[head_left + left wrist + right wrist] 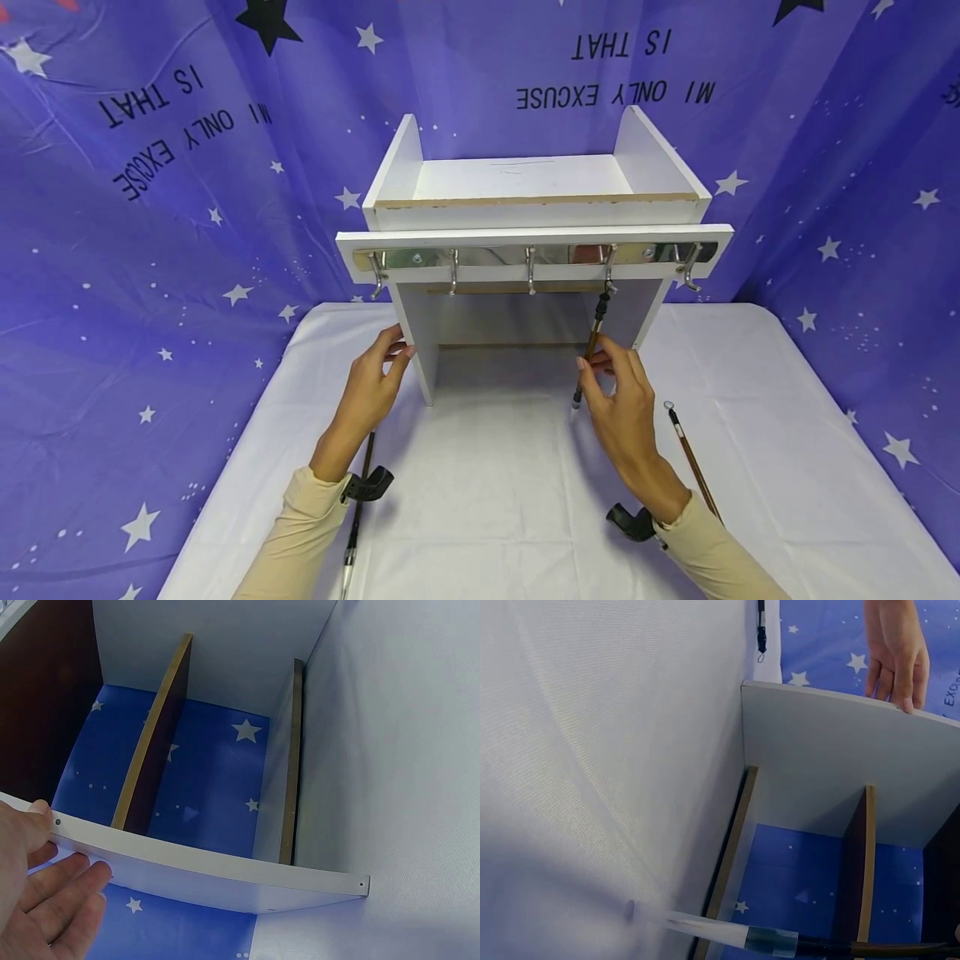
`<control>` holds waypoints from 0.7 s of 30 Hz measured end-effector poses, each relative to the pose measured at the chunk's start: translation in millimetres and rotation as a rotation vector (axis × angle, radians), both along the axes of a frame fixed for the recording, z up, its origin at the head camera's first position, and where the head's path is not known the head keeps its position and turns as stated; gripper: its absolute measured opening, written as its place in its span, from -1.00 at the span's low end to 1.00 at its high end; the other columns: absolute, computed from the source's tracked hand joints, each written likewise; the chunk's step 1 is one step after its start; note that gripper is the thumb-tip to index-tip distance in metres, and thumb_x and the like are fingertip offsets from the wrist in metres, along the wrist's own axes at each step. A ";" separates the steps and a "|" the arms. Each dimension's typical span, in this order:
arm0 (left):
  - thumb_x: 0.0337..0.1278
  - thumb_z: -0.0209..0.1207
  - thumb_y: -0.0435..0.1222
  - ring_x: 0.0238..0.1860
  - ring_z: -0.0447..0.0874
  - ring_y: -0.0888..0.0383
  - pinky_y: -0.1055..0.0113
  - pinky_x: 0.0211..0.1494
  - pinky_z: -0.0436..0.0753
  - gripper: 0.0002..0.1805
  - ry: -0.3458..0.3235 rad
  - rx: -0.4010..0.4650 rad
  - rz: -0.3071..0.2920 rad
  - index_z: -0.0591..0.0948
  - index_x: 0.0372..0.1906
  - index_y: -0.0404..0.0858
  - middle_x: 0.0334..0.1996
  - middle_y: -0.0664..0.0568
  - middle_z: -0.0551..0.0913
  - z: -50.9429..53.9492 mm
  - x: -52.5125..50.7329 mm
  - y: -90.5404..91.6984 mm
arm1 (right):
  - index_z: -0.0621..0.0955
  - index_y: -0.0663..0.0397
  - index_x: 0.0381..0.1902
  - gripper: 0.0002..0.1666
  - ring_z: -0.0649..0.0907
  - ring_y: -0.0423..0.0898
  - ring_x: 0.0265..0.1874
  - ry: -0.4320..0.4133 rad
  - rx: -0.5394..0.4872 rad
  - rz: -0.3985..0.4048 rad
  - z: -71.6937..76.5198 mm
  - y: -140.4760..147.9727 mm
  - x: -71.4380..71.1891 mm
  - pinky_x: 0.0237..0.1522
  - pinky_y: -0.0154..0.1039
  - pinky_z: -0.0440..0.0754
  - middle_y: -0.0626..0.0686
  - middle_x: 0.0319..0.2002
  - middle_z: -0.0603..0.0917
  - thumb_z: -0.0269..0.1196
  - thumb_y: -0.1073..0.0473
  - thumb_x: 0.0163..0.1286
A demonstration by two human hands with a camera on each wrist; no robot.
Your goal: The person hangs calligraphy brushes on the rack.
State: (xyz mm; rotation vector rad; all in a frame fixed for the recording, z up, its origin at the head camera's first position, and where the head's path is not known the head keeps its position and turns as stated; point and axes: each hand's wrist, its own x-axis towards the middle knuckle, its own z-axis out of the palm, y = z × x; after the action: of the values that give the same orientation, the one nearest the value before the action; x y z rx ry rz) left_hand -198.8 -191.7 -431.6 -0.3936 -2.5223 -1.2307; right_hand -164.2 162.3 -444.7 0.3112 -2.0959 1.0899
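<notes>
A white shelf unit point(536, 218) carries a mirrored strip with several metal hooks point(530, 271) across its front. My right hand point(621, 400) pinches the handle of a calligraphy brush point(592, 337). The brush stands nearly upright, its black top end at the second hook from the right; whether its loop is over the hook is too small to tell. Its pale bristles point(705, 926) point down in the head view. With thumb and fingertips, my left hand point(372, 379) touches the front edge of the shelf's left side panel point(210, 859), fingers loosely bent along the outside.
Another brush point(688, 450) lies on the white-covered table point(780, 433) to the right, with a loop at its far end. A third brush point(367, 454) lies at the left, partly under my left wrist. A purple star-patterned cloth point(187, 250) hangs behind and beside the table.
</notes>
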 end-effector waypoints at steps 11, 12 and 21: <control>0.65 0.10 -0.14 0.17 0.74 -0.17 -0.18 0.06 0.72 -0.56 -0.011 -0.005 -0.002 0.49 0.45 -0.15 0.21 -0.19 0.71 -0.1 0.2 -0.9 | 0.60 0.17 0.31 -0.44 0.70 0.10 -0.13 0.006 0.001 -0.018 2.5 4.1 5.7 0.04 -0.43 0.58 0.17 -0.13 0.67 0.46 0.33 0.37; 0.65 0.09 -0.14 0.17 0.74 -0.17 -0.18 0.06 0.72 -0.56 -0.012 -0.004 -0.003 0.49 0.45 -0.15 0.21 -0.19 0.71 0.1 0.4 -0.9 | 0.60 0.17 0.32 -0.42 0.70 0.09 -0.12 0.005 0.001 -0.021 2.7 5.4 6.9 0.04 -0.43 0.57 0.17 -0.12 0.67 0.47 0.32 0.37; 0.66 0.09 -0.15 0.18 0.73 -0.19 -0.21 0.11 0.71 -0.56 0.007 -0.001 -0.015 0.48 0.45 -0.19 0.24 -0.22 0.68 -0.6 0.1 -0.6 | 0.55 0.10 0.41 -0.31 0.67 0.01 -0.15 -0.041 0.028 -0.055 -1.1 32.4 18.8 -0.07 -0.43 0.52 0.15 -0.10 0.66 0.49 0.28 0.35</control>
State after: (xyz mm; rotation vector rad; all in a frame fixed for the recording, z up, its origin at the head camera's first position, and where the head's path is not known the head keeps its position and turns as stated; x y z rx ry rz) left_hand -198.7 -192.3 -432.2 -0.4166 -2.5181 -1.2315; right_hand -145.4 194.8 -445.8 0.2444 -2.1451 1.0436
